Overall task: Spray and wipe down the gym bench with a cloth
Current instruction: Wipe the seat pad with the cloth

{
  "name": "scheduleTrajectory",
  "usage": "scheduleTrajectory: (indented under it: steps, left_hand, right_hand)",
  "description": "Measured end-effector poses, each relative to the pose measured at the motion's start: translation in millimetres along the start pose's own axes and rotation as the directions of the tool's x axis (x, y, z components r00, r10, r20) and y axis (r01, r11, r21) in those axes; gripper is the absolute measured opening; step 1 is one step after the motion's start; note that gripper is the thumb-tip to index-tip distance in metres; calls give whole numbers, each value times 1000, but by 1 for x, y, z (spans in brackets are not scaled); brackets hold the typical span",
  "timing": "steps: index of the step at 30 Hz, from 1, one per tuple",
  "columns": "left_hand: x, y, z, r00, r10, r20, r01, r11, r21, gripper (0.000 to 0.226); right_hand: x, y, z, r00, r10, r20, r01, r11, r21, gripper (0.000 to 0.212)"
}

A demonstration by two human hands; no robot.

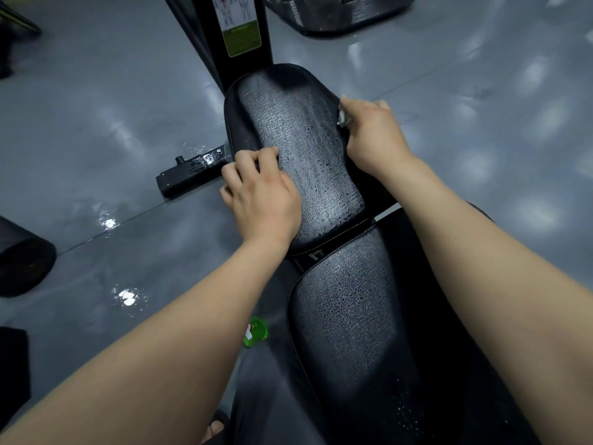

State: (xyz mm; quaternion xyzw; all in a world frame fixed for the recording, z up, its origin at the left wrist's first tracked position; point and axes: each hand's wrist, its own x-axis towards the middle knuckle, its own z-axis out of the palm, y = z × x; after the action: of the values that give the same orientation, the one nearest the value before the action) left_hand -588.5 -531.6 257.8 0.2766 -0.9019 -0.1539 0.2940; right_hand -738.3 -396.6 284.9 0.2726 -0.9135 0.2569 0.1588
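A black gym bench runs up the middle: a seat pad (301,133) with wet, glistening cracked vinyl, and a longer pad (356,316) nearer me. My right hand (372,133) grips a small grey-white cloth (342,116) against the seat pad's right edge; most of the cloth is hidden under the hand. My left hand (260,191) rests on the seat pad's left edge with its fingers curled over the rim. A green spray bottle (255,332) stands on the floor left of the bench, partly hidden by my left forearm.
The grey floor (112,123) is glossy with wet patches. A black upright post (237,33) with a label rises behind the seat. A black floor bracket (189,175) juts left. Dark equipment sits at far left (22,255) and top (337,11). My foot (213,428) is below.
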Motion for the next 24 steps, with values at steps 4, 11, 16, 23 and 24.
scheduleTrajectory:
  steps: [4,11,16,23,24]
  left_hand:
    - [1,-1,1,1000,3,-18,-3,1000,8,32]
    - [2,-3,0,1000,3,-11,-3,1000,10,33]
    - [1,-2,0,1000,11,-6,-11,1000,-7,33]
    - [-1,-3,0,999,28,-31,-28,1000,-4,34]
    - [-1,-3,0,999,31,-33,-31,999,-8,35]
  right_hand:
    - [27,-9,14,998,11,61,-11,1000,-9,31]
    - [26,-10,-4,989,-43,145,36,998,48,41]
    - [-18,15,-36,988,-9,151,14,999,-34,37]
    - [6,1,-22,986,43,162,-50,998,36,40]
    - [13,-4,-18,986,56,159,-68,995,68,45]
